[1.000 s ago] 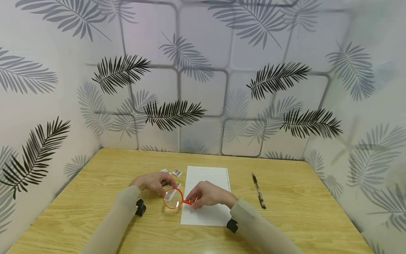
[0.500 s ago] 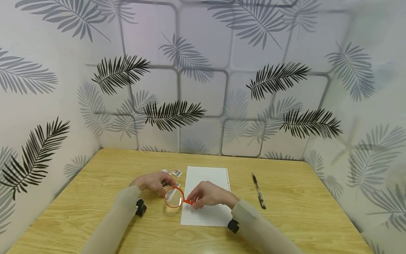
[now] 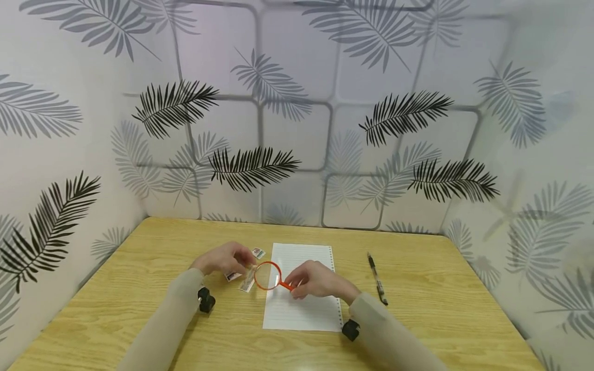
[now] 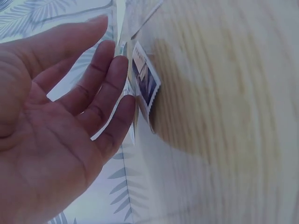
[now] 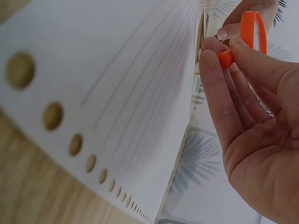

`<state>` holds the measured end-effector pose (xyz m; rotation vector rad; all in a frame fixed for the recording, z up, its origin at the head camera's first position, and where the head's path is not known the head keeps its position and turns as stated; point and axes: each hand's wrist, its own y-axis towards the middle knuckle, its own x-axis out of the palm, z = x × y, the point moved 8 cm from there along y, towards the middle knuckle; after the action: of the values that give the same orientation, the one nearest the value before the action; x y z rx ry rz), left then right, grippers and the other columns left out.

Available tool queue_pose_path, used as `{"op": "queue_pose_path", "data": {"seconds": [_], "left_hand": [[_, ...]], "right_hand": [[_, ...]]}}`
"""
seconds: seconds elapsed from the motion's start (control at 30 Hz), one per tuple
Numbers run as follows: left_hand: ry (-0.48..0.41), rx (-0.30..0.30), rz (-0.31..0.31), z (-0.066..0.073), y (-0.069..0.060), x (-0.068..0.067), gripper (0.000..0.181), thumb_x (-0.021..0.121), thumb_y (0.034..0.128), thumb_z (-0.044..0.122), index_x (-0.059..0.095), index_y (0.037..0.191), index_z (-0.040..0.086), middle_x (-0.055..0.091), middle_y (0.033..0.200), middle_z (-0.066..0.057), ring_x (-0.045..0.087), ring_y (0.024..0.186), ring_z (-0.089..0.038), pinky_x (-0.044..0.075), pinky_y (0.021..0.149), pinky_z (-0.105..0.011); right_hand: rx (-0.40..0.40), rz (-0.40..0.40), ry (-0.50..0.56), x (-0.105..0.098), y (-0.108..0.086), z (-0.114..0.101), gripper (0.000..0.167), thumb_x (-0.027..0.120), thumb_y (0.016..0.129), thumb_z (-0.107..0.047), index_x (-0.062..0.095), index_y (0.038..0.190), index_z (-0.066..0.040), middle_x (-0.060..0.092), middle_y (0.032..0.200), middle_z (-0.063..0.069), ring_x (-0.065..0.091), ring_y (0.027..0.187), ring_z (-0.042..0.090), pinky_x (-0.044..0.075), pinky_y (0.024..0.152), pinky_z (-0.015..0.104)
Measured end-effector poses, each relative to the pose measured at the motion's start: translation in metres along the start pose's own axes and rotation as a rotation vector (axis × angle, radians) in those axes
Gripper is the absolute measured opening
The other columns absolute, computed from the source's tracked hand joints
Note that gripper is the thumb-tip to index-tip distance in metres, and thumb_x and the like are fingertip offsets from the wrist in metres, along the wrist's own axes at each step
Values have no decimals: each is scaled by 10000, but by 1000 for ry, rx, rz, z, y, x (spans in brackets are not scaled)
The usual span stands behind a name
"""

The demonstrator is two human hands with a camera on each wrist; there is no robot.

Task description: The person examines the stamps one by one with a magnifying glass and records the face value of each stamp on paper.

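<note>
My right hand [image 3: 320, 281] pinches the orange handle of a round magnifying glass [image 3: 268, 276] between thumb and fingers. Its lens hangs tilted over the left edge of a lined sheet of paper [image 3: 301, 313]. To the left, my left hand [image 3: 226, 259] hovers low over several small postage stamps, fingers loosely bent. One dark-pictured stamp [image 4: 146, 81] with a toothed edge lies by its fingertips; a pale stamp [image 3: 247, 281] lies between that hand and the lens. Another stamp [image 3: 258, 253] sits farther back. The left fingers partly cover the group, and whether they touch a stamp is unclear.
A black pen [image 3: 377, 278] lies on the wooden table [image 3: 417, 319], right of the paper. Punched holes run along the paper's right edge. Leaf-patterned walls [image 3: 297, 129] enclose the table's back and sides.
My right hand has shifted the magnifying glass up and to the right, away from the left fingers. My left hand has risen slightly, and the dark stamp beneath it shows more.
</note>
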<state>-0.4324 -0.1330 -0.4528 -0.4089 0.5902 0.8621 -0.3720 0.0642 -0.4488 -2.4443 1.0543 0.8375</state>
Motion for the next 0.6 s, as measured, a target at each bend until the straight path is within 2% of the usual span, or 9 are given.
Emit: {"op": "queue_pose_path", "data": {"seconds": [0.27,0.37,0.47,0.6], "left_hand": [[-19,47,99,4,2,-9,184,673,857,-18,679,1040,-38,684,995,-181,579,849,-173,496,775,-281],[-49,48,125,6,3,-10,187,682,856,-15,674,1040,-47,682,997,-192,581,842,-171,501,779,-291],[-67,39,150,10,6,-9,197,686,846,-26,668,1037,-66,679,1001,-205,588,837,-166,509,781,-296],[-57,44,168,15,10,-5,216,696,840,-17,665,1046,-76,684,1010,-215,609,850,-150,521,798,-292]], "right_hand": [[30,48,46,-9,-5,12,248,729,858,-25,706,1100,-70,717,880,66,707,738,155,588,651,301],[39,60,76,-11,-9,16,224,735,850,-15,675,1057,-76,703,876,75,696,755,166,589,652,309],[32,65,112,-13,-13,21,191,730,851,-5,653,1020,-48,701,879,96,704,762,189,592,653,316],[16,64,151,-17,-18,27,207,705,868,6,697,1075,1,696,901,129,726,773,217,595,665,320]]}}
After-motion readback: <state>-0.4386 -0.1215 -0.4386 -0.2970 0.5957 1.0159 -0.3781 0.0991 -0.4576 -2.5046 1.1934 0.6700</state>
